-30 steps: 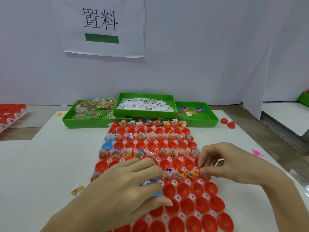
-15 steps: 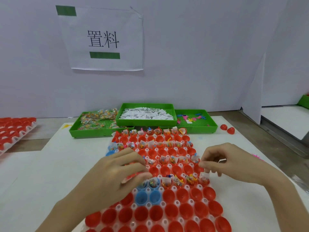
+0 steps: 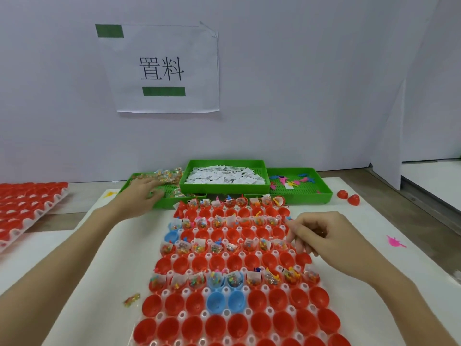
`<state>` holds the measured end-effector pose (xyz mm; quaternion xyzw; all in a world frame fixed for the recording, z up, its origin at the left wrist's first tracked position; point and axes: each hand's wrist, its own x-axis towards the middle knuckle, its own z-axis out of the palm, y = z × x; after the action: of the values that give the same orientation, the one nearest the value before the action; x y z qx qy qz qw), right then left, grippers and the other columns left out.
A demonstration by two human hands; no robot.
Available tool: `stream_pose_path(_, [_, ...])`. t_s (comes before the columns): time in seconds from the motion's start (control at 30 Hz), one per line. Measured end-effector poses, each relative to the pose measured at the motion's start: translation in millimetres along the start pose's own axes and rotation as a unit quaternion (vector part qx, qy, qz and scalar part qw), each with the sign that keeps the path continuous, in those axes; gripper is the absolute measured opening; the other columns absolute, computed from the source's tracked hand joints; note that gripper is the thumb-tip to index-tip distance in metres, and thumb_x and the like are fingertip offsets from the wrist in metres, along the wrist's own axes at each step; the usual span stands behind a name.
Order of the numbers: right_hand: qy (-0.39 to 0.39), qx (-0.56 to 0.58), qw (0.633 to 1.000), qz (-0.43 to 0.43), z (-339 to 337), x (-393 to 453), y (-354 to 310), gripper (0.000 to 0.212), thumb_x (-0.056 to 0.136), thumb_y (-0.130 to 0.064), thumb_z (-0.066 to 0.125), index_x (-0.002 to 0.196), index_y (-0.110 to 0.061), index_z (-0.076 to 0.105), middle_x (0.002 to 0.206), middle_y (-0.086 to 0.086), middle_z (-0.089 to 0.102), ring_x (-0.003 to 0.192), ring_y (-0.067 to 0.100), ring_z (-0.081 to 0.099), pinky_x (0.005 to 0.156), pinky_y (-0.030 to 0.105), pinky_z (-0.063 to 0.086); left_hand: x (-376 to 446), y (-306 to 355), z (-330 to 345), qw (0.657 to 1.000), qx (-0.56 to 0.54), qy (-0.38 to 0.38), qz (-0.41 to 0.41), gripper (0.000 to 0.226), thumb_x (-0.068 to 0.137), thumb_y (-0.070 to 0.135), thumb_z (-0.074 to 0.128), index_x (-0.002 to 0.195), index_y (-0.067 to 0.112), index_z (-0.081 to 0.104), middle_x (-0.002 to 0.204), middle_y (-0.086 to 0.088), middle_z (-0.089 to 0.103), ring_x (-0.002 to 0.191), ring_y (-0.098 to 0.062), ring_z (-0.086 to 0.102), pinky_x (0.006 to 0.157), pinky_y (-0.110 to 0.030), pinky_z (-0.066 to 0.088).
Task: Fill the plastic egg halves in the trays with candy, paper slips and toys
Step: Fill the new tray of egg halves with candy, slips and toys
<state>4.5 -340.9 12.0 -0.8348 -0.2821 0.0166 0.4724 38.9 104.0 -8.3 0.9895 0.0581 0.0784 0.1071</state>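
we see the left hand (image 3: 141, 193) stretched out to the far left green tray (image 3: 164, 199), its fingers (image 3: 156, 196) spread and relaxed, lying on the candy packets (image 3: 166, 175) heaped there; we cannot tell whether any packet is actually pinched. the right hand (image 3: 321, 238) hovers over the right edge of the egg tray (image 3: 225, 313), fingers curled inward with the tips close together near a filled half in the third filled row; whether something small sits between them we cannot tell.

the egg tray lies in the middle of the white surface (image 3: 62, 265), just in front of three green trays. it holds rows of red egg halves (image 3: 257, 262) with a few blue egg halves (image 3: 216, 299) among them. alternate rows are filled with candy, a folded paper slip and a small toy; the rows between them, and the nearest rows, are bare.

the middle green tray (image 3: 224, 188) holds white paper slips (image 3: 224, 174) and sits raised over its neighbours. the right green tray (image 3: 311, 196) holds small coloured toys (image 3: 284, 181).

one candy packet (image 3: 131, 299) lies loose on the surface left of the egg tray. a pink toy (image 3: 395, 242) lies on the surface to the right. two red egg halves (image 3: 348, 197) sit beside the right green tray. a second tray of red halves (image 3: 27, 208) lies at the far left. a paper sign (image 3: 162, 68) hangs on the wall.
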Motion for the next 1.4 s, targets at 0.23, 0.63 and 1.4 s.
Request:
stream_pose_path(0.23, [0.000, -0.016, 1.000, -0.011, 9, 1, 1, 0.032, 0.099, -0.041, 0.058, 0.074, -0.029, 0.074, 0.062, -0.002, 0.070, 0.054, 0.011, 0.062, 0.058, 0.017, 0.049, 12, -9, 4, 0.999, -0.003, -0.030, 0.034, 0.026, 0.107, 0.018, 0.051, 0.117, 0.009, 0.073, 0.120, -0.008, 0.066, 0.117, -0.028, 0.058, 0.098, -0.036, 0.041])
stream_pose_path(0.63, [0.001, -0.019, 1.000, -0.013, 11, 1, 3, 0.032, 0.099, -0.041, 0.060, 0.075, -0.027, 0.074, 0.061, -0.003, 0.070, 0.050, 0.006, 0.058, 0.058, 0.011, 0.047, 11, 0, -15, 0.992, 0.098, 0.066, 0.038, 0.008, 0.095, 0.019, 0.073, 0.091, 0.016, 0.079, 0.079, -0.001, 0.074, 0.071, -0.024, 0.062, 0.066, -0.032, 0.047])
stream_pose_path(1.4, [0.096, -0.157, 0.980, -0.078, 42, 56, -2, 0.025, 0.102, -0.013, 0.058, 0.122, -0.024, 0.067, 0.112, -0.012, 0.068, 0.101, -0.003, 0.061, 0.085, 0.012, 0.051, -147, 110, 0, 0.839, -0.510, 0.161, 0.101, 0.032, 0.095, -0.001, 0.066, 0.110, 0.027, 0.074, 0.079, -0.007, 0.074, 0.068, -0.023, 0.074, 0.068, -0.020, 0.058])
